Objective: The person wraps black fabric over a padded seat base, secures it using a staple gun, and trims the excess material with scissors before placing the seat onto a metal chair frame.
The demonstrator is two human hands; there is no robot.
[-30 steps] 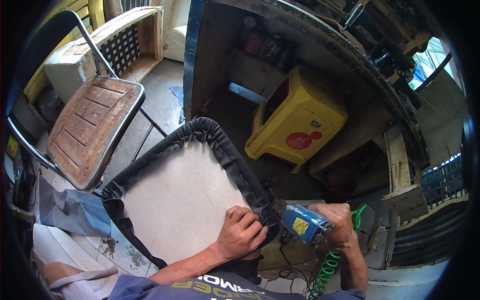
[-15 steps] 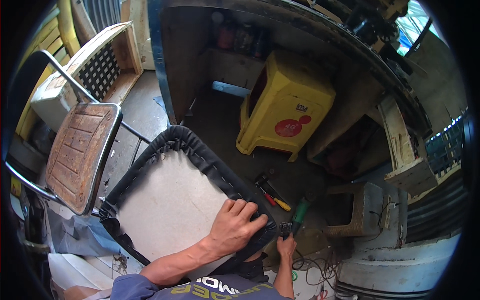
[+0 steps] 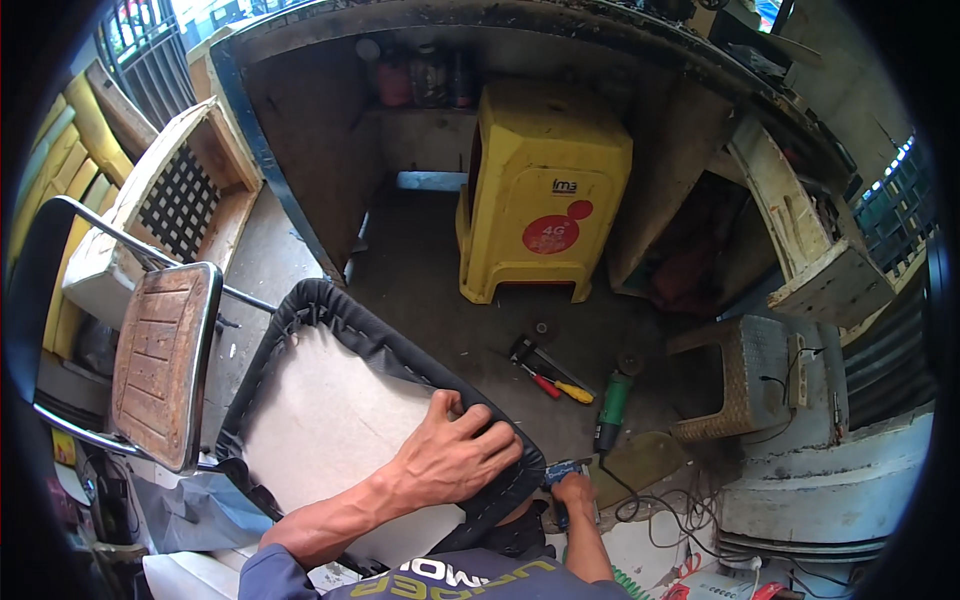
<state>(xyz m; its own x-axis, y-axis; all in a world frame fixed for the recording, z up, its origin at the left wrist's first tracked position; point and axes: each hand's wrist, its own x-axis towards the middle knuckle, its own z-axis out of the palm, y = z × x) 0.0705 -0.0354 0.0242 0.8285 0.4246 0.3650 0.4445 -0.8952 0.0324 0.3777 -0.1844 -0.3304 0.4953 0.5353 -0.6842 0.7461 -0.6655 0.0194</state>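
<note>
On my lap lies an upside-down seat cushion (image 3: 330, 415), its pale board underside facing up. Black cover fabric (image 3: 385, 350) is folded over the board's rim, with a line of staples along it. My left hand (image 3: 455, 450) is closed on the folded fabric at the right-hand edge, fingers bent and knuckles up. Beside that corner, my right hand (image 3: 574, 490) is wrapped round a blue staple gun (image 3: 562, 470), its nose pointing toward the cushion edge. Part of the tool is hidden behind the hand. A green coiled hose (image 3: 630, 585) shows below the right forearm.
A green angle grinder (image 3: 612, 410), a hammer (image 3: 525, 350) and a yellow-handled screwdriver (image 3: 574, 393) lie on the floor ahead. A yellow plastic stool (image 3: 550, 170) stands under the bench. At left is a metal-framed chair (image 3: 165, 360); cables (image 3: 660, 505) tangle at right.
My right hand has brought the staple gun away from beside the grinder, back toward the cushion. My left hand stays on the fabric edge. The view has shifted.
</note>
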